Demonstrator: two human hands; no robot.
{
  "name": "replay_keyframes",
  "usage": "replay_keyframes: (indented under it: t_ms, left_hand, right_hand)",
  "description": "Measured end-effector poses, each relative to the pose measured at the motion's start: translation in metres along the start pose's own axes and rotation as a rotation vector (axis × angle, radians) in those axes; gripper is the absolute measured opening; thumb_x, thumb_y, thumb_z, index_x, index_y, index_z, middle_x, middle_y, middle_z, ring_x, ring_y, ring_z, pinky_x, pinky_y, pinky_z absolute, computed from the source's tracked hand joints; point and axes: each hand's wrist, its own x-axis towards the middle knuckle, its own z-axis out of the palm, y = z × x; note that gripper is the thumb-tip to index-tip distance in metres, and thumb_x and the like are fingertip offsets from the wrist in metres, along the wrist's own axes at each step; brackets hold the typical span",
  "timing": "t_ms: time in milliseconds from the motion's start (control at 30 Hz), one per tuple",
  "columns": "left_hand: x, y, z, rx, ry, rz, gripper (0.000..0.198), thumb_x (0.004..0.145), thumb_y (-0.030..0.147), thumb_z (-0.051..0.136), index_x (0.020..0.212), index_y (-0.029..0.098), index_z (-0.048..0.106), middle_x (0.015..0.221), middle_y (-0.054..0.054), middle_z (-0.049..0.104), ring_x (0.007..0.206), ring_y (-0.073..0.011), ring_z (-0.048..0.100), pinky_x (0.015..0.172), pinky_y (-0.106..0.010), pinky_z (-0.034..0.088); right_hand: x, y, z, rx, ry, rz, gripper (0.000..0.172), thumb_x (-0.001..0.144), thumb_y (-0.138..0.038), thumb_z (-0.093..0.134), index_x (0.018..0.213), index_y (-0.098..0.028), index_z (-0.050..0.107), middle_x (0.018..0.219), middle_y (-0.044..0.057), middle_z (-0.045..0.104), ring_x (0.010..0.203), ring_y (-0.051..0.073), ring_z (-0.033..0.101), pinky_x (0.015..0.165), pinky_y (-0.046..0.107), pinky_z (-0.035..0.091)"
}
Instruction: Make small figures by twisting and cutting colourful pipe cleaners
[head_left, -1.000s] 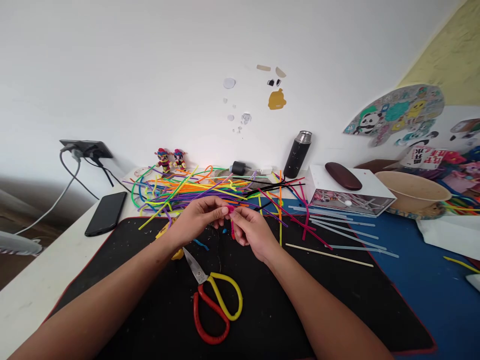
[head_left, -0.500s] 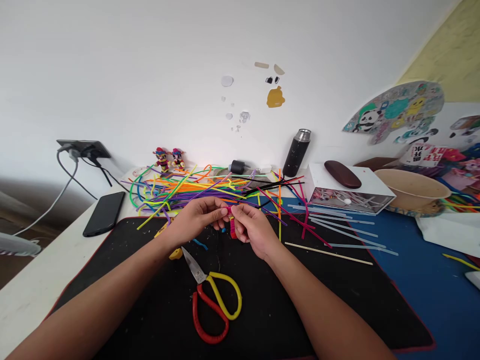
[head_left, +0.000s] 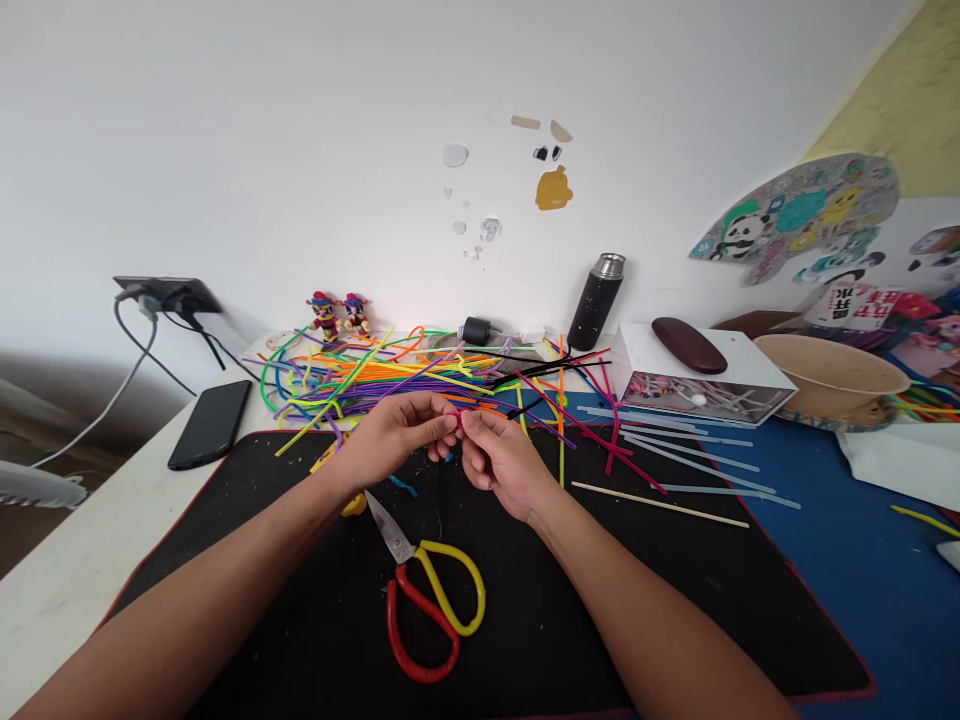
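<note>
Above the back of the black mat [head_left: 555,620], my left hand [head_left: 401,435] and my right hand [head_left: 502,455] meet with their fingertips pinched. Between them is a small magenta pipe-cleaner piece [head_left: 460,422], mostly hidden by the fingers. Scissors [head_left: 403,548] with one red and one yellow handle lie below the hands, blades pointing up and left. A yellow piece [head_left: 354,505] is partly covered by my left forearm. Near the scissor tips lies a short blue twisted bit [head_left: 403,487].
Behind the hands spreads a pile of coloured pipe cleaners [head_left: 375,375], with two small figures [head_left: 322,315] at its back. A black flask [head_left: 596,305], a white box [head_left: 705,375] and a beige bowl [head_left: 829,365] stand right. A phone [head_left: 210,425] lies left; pale sticks [head_left: 697,465] lie right.
The magenta piece's lower end, which hung below the fingers before, is now hidden at my right hand. Both hands stay together in nearly the same place; the view has shifted slightly.
</note>
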Motion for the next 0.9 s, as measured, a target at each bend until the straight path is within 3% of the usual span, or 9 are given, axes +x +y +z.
replay_keyframes:
  t_ms: [900]
  left_hand:
    - [0.0002, 0.0026, -0.0013, -0.002, -0.024, 0.008, 0.042, 0.082, 0.053, 0.084, 0.088, 0.013, 0.073, 0.076, -0.003, 0.071, 0.062, -0.0125, 0.062, 0.061, -0.026, 0.053]
  right_hand:
    - [0.0017, 0.0049, -0.0019, 0.023, -0.052, 0.032, 0.052, 0.081, -0.067, 0.081, 0.080, -0.019, 0.059, 0.049, -0.010, 0.046, 0.036, 0.006, 0.034, 0.038, 0.021, 0.021]
